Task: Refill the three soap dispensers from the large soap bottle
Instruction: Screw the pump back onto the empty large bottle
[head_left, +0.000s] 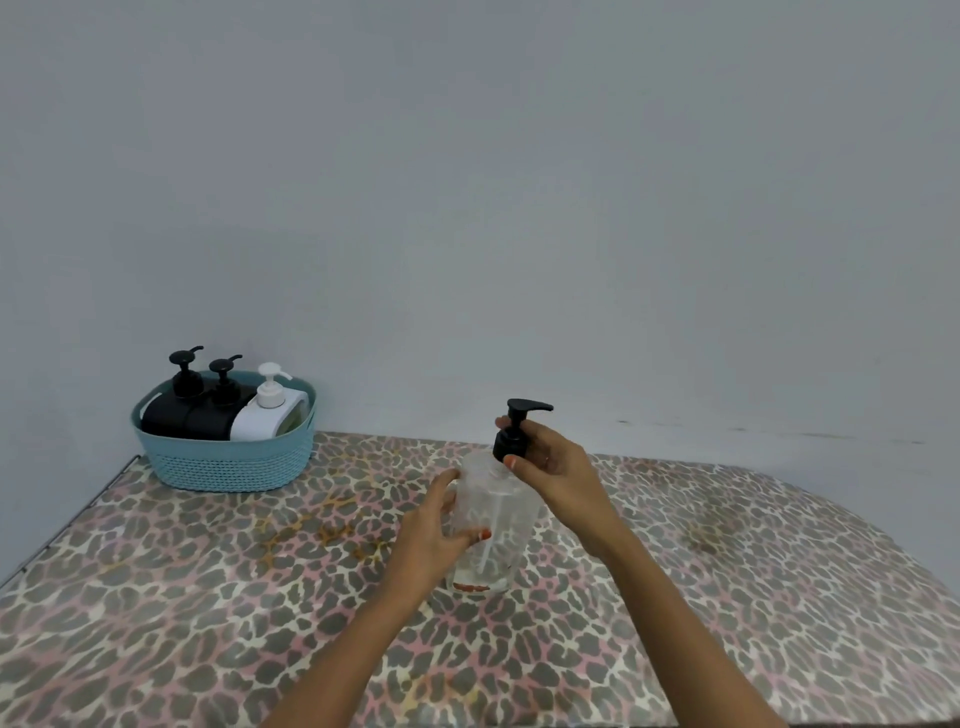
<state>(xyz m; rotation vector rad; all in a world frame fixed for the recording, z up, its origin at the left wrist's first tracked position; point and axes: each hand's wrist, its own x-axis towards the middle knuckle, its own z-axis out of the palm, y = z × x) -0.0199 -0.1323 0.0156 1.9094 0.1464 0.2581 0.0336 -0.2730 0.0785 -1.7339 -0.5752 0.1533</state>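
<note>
**Both hands on the clear pump bottle at mid-table**

A clear bottle (496, 514) stands roughly upright in the middle of the table (208, 571), whose top is covered in a leopard-spot pattern of grey, pink and cream. The bottle looks almost empty, with a thin reddish-orange trace at its base. A dip tube shows through its wall.

The left hand (434, 535) wraps around the left side of the bottle's body, with the thumb lying across the near face and the fingers curled around the far side. The right hand (550, 462) comes in from the right and pinches the collar of the black pump (519, 426) at the bottle's neck. Its fingers are curled around the collar, below the nozzle, which points to the right.

At the far left corner of the table, well apart from the hands, sits a light blue woven basket (228, 465). Three dispensers lean side by side in it. Two black dispensers (166, 415) with black pumps are on the left, and a white dispenser (262, 418) with a white pump is on the right, touching its black neighbour.

A plain pale grey wall (467, 182) rises behind the table.
</note>
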